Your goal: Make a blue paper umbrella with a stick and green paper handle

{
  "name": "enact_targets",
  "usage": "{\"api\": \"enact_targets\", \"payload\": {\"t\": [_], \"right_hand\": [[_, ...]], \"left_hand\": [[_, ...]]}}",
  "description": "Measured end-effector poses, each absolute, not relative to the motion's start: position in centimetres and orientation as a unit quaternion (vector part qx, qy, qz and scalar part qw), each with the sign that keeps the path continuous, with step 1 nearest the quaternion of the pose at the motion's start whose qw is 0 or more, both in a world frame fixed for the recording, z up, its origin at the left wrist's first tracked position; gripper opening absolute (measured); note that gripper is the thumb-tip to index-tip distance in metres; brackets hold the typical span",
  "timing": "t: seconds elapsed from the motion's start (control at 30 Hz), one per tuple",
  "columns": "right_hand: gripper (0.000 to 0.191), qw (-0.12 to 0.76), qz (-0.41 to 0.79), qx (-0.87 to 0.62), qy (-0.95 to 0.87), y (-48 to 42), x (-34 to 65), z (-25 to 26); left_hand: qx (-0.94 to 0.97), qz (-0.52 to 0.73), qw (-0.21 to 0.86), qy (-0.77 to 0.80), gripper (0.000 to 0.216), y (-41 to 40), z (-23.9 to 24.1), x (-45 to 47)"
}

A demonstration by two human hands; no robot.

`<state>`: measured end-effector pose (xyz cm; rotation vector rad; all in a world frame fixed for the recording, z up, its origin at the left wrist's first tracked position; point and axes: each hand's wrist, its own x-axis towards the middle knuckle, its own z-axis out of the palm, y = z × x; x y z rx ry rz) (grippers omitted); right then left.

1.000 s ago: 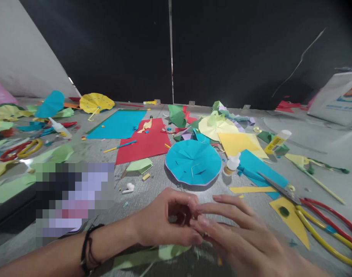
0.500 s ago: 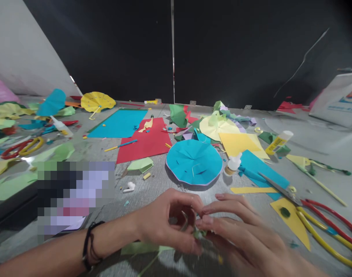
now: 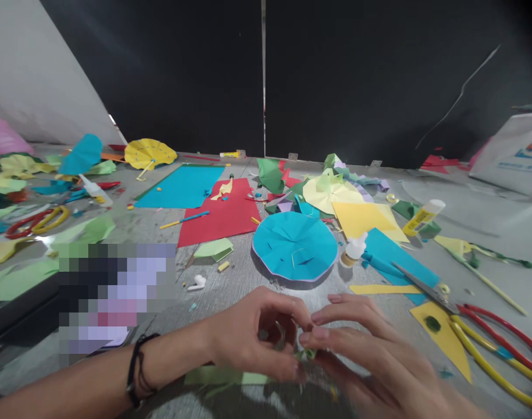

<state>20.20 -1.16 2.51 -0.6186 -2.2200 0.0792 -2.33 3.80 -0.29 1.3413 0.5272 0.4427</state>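
Note:
My left hand (image 3: 248, 337) has its thumb and fingers curled into a ring, closed on a small light-green paper roll (image 3: 310, 353). My right hand (image 3: 374, 349) meets it from the other side, its fingertips pinching the same roll, which is mostly hidden. Beyond them lies a blue pleated paper disc (image 3: 292, 241) with a purple edge. A small white glue bottle (image 3: 355, 249) stands at the disc's right. Beneath my left wrist, a light-green paper strip (image 3: 252, 378) shows in part.
Large scissors (image 3: 457, 311) with red and yellow handles lie at right, over yellow and blue paper. A glue stick (image 3: 424, 217) is farther back. Red paper (image 3: 222, 218), blue paper (image 3: 182, 185) and scraps spread across the middle. Smaller scissors (image 3: 36, 222) and a blurred-out device (image 3: 113, 302) are at left.
Both hands stay together at nearly the same place, with slight finger movement around the green roll. The roll's end shows a little more clearly now. The whole view has shifted slightly.

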Motion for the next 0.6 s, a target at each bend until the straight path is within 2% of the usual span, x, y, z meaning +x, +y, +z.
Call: {"api": "enact_targets", "payload": {"t": [0.6], "right_hand": [[0.033, 0.463, 0.115, -0.29, -0.829, -0.8, 20.0, 0.9]], "left_hand": [[0.601, 0.151, 0.741, 0.259, 0.052, 3.8, -0.6, -2.6]]}}
